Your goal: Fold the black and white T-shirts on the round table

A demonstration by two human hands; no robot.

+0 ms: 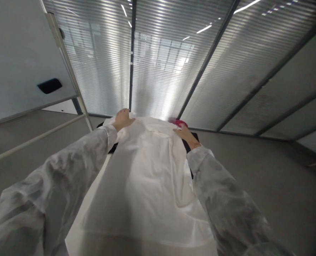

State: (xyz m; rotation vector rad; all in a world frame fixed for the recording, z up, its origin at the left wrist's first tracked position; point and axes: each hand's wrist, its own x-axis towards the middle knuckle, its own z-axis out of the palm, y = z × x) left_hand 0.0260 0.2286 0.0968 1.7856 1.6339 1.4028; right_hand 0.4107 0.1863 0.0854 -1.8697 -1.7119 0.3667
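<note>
A long white cloth garment point(152, 167) lies stretched out in front of me, wrinkled along its right side. At its far left corner, my left hand point(123, 119) is closed over the cloth, with the thumb pointing inward. My right hand point(186, 136) grips the far right edge, its thumb on the fabric and the other fingers partly hidden. Just beyond that hand shows a blurred red item point(181, 123), whose kind I cannot make out. Black material point(195, 136) sticks out from under the cloth near both hands.
A pale board edge point(94, 185) shows under the garment on the left. Ribbed translucent panels point(158, 71) in dark frames stand behind. At left are a white panel point(16, 53) with a black recess point(49, 85) and a light rail point(37, 138). Grey floor point(267, 170) extends right.
</note>
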